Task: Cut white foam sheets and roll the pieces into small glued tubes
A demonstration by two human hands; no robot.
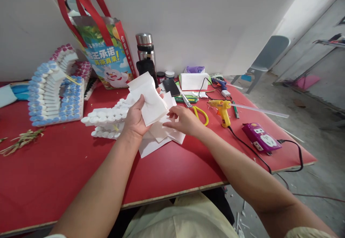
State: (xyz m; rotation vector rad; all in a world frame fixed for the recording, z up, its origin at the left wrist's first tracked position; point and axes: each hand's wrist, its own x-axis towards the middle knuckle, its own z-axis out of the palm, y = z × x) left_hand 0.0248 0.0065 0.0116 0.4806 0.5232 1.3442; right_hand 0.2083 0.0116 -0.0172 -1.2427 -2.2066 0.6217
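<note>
My left hand (pixel 136 117) grips a small stack of white paper pieces (pixel 152 103), thumb on the front and fingertips showing behind. Close by on the right, my right hand (pixel 184 120) has its fingers bent inward at the stack's lower right edge. Whether a sheet is pinched there is hard to make out. Beneath both hands, more loose white sheets (pixel 176 136) lie overlapping on the red table (pixel 172 169). Left of the sheets rests a white folded-paper piece (pixel 104 117) with rounded tips, partly hidden by my left hand.
Yellow-handled scissors (pixel 199 115), a yellow glue gun (pixel 222 111) and a purple power strip (pixel 261 137) lie to the right. Further back stand a phone (pixel 170 87), a steel flask (pixel 145 47) and a printed bag (pixel 107 56). A blue-and-white tipped piece (pixel 55 96) sits left.
</note>
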